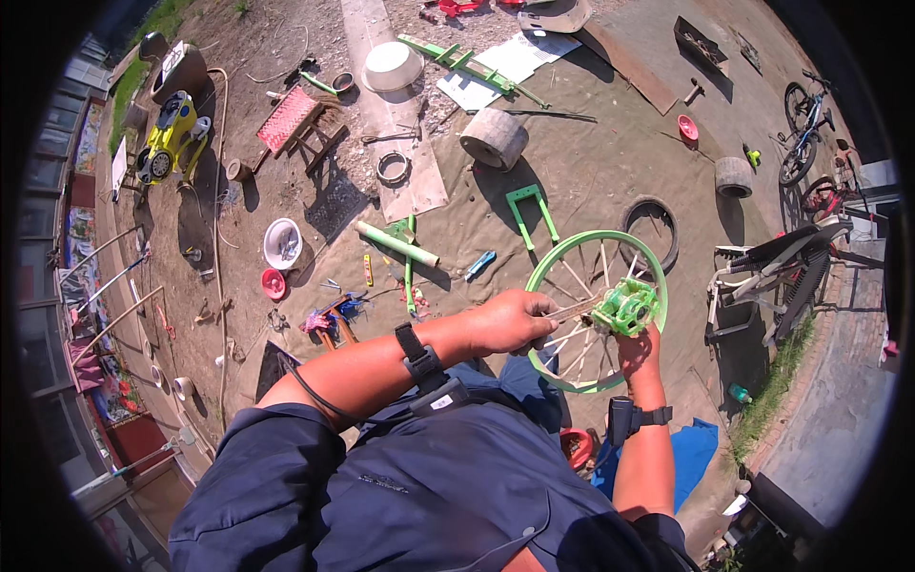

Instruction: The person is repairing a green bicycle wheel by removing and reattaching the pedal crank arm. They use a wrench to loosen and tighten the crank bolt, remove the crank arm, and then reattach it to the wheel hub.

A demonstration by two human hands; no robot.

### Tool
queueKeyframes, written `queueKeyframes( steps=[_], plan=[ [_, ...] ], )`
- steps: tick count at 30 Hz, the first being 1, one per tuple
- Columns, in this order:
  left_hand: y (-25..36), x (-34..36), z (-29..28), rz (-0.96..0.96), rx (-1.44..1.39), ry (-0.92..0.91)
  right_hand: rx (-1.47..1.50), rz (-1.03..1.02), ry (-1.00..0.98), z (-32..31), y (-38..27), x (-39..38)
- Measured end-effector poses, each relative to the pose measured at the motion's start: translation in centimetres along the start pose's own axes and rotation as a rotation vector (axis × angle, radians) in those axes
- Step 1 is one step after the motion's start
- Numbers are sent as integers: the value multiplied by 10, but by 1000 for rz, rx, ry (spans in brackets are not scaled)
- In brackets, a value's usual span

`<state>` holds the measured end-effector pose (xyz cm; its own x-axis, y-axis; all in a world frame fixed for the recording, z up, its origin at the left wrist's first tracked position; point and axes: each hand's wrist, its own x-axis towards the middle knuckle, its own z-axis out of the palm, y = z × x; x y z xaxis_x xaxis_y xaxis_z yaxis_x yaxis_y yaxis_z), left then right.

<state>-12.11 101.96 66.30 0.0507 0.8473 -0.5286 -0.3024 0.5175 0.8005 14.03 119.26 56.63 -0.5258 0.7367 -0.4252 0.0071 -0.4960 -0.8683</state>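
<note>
I hold a green spoked wheel (572, 257) in front of me, above the dirt ground. My left hand (510, 321) is closed on the spokes near the middle of the wheel. My right hand (637, 348) comes up from below and grips the wheel at its green hub (626, 305). The rim is bare, with no tyre on it. Both wrists carry black straps.
On the ground lie a black tyre (651, 229), a green fork-shaped frame (530, 212), a green tube (396, 245), a blue tool (480, 265), bowls (282, 243), a wooden stool (310, 129), concrete rollers (495, 138) and a yellow toy car (172, 138). Bicycles (805, 119) stand at the right.
</note>
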Motion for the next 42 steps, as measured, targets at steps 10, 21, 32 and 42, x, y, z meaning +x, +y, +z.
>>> queueKeyframes(
  steps=[10, 21, 32, 42],
  plan=[
    [-50, -10, 13, 71, -207, 420, -834, -196, -618, 75, -34, 81],
    [-59, -43, 48, 15, -413, 590, -1057, -452, -1133, 114, -34, 90],
    [-26, -86, -3, 22, -181, 639, -1363, -881, -1002, 206, -50, 60],
    [13, -105, -91, 349, 126, 796, -922, -388, -641, 341, -73, 62]
  ],
)
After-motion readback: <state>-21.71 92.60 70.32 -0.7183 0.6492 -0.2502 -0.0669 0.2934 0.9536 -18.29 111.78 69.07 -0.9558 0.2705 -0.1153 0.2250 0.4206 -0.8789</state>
